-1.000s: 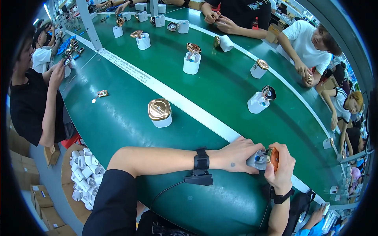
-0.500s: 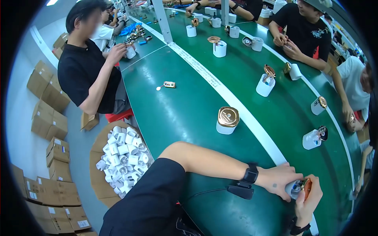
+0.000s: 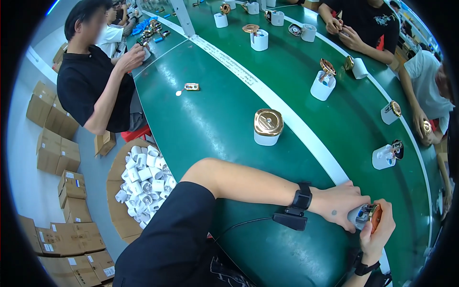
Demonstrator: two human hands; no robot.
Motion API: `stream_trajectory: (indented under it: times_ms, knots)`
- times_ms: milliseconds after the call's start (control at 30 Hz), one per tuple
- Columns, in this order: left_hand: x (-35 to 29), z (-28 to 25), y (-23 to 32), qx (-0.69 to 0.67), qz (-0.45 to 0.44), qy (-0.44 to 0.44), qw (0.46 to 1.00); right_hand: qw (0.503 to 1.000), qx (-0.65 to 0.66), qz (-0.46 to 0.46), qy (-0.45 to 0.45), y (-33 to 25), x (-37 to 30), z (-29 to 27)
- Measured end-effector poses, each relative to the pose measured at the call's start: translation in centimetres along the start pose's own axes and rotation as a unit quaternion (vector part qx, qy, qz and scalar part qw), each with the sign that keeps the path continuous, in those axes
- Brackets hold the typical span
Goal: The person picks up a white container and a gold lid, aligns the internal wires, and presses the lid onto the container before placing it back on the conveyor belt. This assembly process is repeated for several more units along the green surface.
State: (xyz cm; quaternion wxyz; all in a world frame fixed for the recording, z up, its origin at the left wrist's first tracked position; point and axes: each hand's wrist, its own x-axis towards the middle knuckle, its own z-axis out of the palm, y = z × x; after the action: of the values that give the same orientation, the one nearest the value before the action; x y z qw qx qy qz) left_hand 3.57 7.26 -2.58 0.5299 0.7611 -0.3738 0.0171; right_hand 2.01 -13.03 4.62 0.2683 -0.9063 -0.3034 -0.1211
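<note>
At the right side of the green table, my left hand [image 3: 338, 206] is closed around a white cup-shaped housing [image 3: 356, 218], which lies tilted with its mouth toward my right hand. My right hand [image 3: 381, 229] grips a shiny copper-coloured cap [image 3: 377, 217] at that mouth. Small inner parts show between cap and housing, too small to make out. Further back on the table stands another white housing with a gold lid [image 3: 268, 123] on top. A small gold-rimmed part [image 3: 192, 87] with a round disc on a lead lies beyond it.
Several white housings with hinged-out gold caps [image 3: 327, 67] stand along the moving-belt-like strip [image 3: 267, 95]. A carton of white housings [image 3: 125, 225] sits on the floor at left, near stacked cartons [image 3: 71, 237]. Co-workers sit at left and right. A metal post [image 3: 182, 19] rises from the table.
The view has shifted a little, so the table things sit slightly higher and mostly further left. Both hands keep their hold on the housing and cap, with barely any change in pose.
</note>
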Motion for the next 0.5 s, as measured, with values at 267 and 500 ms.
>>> stream_trajectory:
  times_ms: [267,500]
  knots:
    - [0.2,-0.9,0.8,0.046,-0.077,-0.061,0.994,0.997,0.032,-0.069,0.012,2.1,0.3,0.6]
    - [1.1,2.0,0.1,0.043,-0.018,-0.03,0.998,0.996,0.045,-0.078,0.021,3.5,-1.5,-0.4]
